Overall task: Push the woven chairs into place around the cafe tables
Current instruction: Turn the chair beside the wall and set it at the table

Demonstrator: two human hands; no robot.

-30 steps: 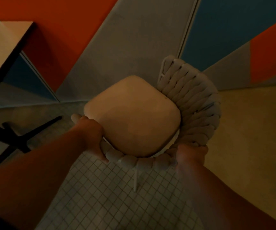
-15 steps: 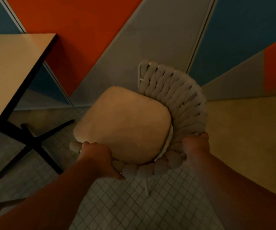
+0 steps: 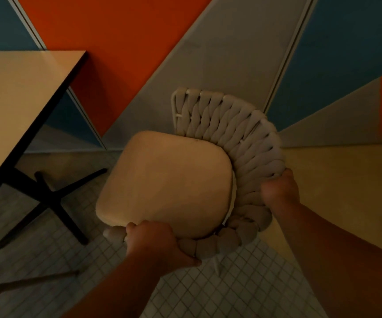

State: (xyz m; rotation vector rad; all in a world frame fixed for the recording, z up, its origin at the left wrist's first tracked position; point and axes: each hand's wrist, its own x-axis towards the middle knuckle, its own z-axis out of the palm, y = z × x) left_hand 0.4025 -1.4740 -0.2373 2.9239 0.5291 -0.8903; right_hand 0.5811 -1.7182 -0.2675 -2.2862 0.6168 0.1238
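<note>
Woven chair (image 3: 229, 138) — seen from above, standing on the tiled floor (image 3: 208, 292) to the right of the bench (image 3: 18, 97) and well apart from it. Its tan seat cushion (image 3: 164, 184) faces up, with the thick grey woven band curving round the cushion's right and near sides. 1 pale chair leg (image 3: 216, 266) shows below the near rim.

Left hand (image 3: 155, 244): clamped on the near-left end of the woven rim, fingers wrapped over the band, thumb lying along its outer edge.

Right hand (image 3: 279, 191): clamped on the right side of the woven rim, fingers curled tight round the band. Both forearms reach in from the bottom edge of the view.

The bench has a light top with a dark edge and a black cross-shaped base (image 3: 47, 198) resting on the tiles. The chair's open front points toward the upper left — toward the gap between the bench and the wall.

Behind, wall panels (image 3: 121, 42) in orange, grey and blue meet the floor. To the right of the chair the tiles give way to a yellow floor area (image 3: 337, 191).
</note>
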